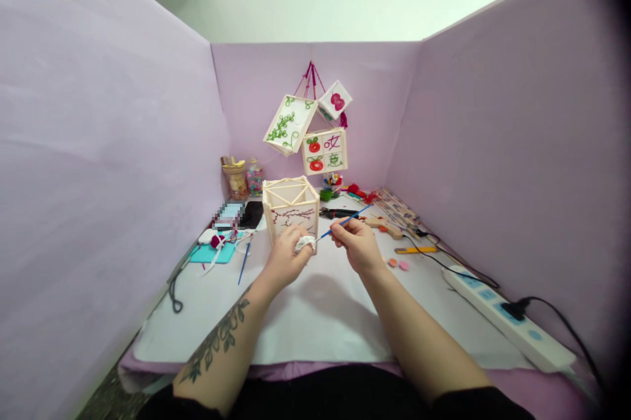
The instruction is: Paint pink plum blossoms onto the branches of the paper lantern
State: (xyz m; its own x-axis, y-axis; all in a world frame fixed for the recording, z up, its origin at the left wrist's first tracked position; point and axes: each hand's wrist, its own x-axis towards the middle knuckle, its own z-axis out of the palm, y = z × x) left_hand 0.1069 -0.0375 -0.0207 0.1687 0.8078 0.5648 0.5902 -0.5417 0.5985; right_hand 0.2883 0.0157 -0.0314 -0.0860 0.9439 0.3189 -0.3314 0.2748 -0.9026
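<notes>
My left hand (288, 256) is closed on a crumpled white tissue (305, 244), in front of a wooden-framed lantern (294, 213) with dark branches and reddish dots painted on its white panel. Between the fingertips of my right hand (355, 242) is a thin blue paintbrush (340, 225). Its tip points left and down, at the tissue's right edge; whether the two touch is hard to tell. The lantern stands upright on the white table (325, 334), its top crossed by thin sticks.
Decorated lanterns (325, 152) hang at the back. A second brush (244, 264), turquoise sheet (213, 253) and phone (229, 215) lie left. Pliers (339, 213), a glue gun (382, 228), yellow cutter (417, 250) and power strip (513, 321) with cables lie right.
</notes>
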